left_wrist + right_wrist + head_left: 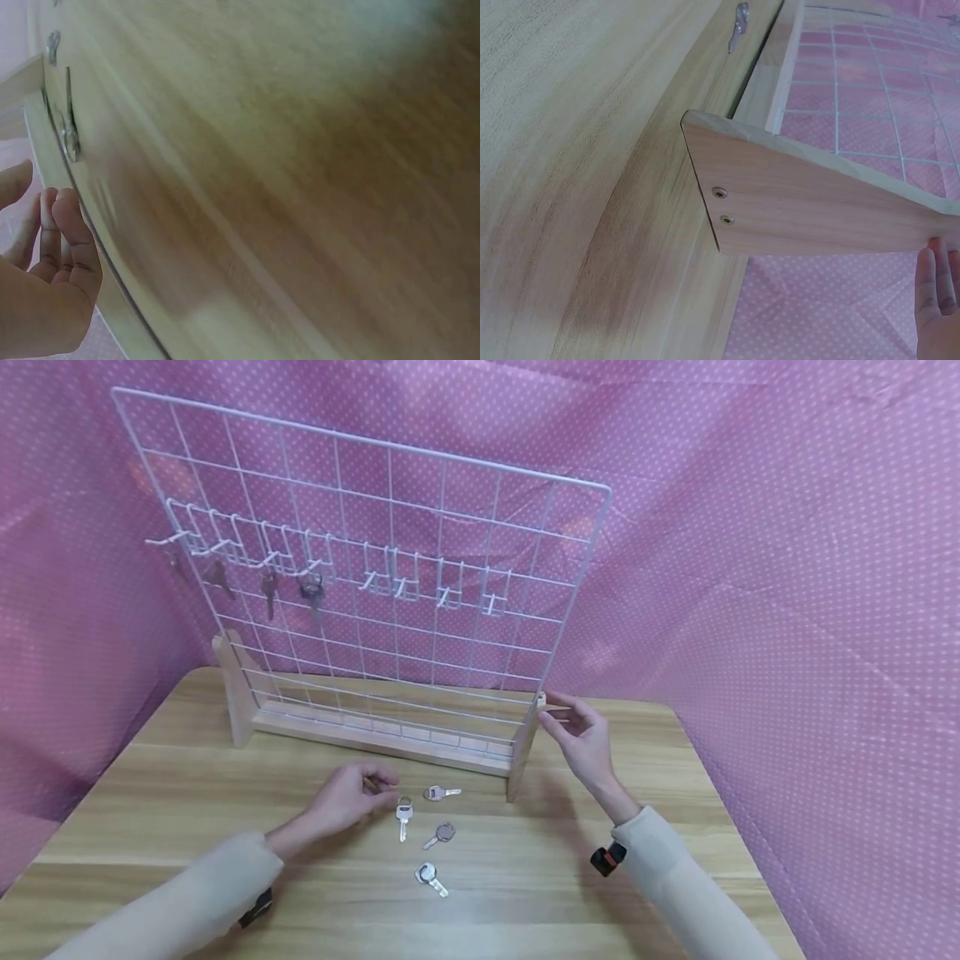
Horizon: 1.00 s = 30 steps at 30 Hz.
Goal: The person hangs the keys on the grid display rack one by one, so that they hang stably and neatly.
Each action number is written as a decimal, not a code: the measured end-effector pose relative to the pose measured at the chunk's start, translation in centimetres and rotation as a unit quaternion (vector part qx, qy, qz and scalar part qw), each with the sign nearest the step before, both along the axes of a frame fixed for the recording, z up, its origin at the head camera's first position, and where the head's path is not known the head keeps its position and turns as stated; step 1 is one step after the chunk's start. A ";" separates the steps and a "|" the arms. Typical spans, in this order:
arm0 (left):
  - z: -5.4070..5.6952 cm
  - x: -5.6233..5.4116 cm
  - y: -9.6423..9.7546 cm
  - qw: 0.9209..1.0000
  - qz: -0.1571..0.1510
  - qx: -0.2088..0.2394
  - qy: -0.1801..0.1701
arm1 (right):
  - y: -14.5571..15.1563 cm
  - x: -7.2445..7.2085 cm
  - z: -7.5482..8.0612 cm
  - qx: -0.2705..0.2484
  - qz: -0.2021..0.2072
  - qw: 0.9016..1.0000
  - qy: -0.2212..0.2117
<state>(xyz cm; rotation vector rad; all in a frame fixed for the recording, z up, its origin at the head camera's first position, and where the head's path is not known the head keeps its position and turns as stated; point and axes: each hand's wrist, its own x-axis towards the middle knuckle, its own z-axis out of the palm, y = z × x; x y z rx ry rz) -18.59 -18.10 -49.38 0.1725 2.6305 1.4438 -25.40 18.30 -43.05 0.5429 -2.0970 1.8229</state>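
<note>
My left hand (352,797) is low over the table beside a silver key with a ring (404,814). Its fingers are loosely bent with a gap to the thumb, and nothing is between them in the left wrist view. At the other side, my right hand (581,735) grips the upper end of the wooden side leg (522,747) of a wire grid rack (390,552), thumb in front and fingers behind. The right wrist view shows its fingers (927,281) against the leg. Near the left hand lie more keys: one (440,793), a darker one (444,832) and one closest to me (429,872).
White hooks (448,597) line the grid. Those on the left carry hanging keys (268,589); those on the right hold none. A wooden base bar (382,747) joins the side legs. Pink dotted cloth (787,610) surrounds the wooden table (525,902).
</note>
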 end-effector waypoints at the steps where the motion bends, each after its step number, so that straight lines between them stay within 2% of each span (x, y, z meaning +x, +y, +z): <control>1: -0.2 -0.1 0.1 1.000 -0.003 -0.007 0.005 | 0.0 0.0 0.0 -0.001 -0.001 1.000 0.002; 7: -0.8 -0.4 0.9 0.999 -0.015 -0.041 0.006 | 0.0 -0.1 0.0 -0.002 0.001 1.000 0.004; 21: -1.1 -0.3 1.5 0.996 -0.024 -0.086 0.018 | 0.0 0.0 -0.1 -0.002 0.003 1.000 0.010; 26: -1.2 -0.3 1.1 0.997 -0.039 -0.064 0.021 | 0.1 0.0 -0.1 0.003 0.001 1.000 0.012; 30: -0.7 -0.2 0.5 0.999 -0.038 -0.020 -0.007 | 0.1 -0.1 -0.1 0.006 0.001 1.000 0.014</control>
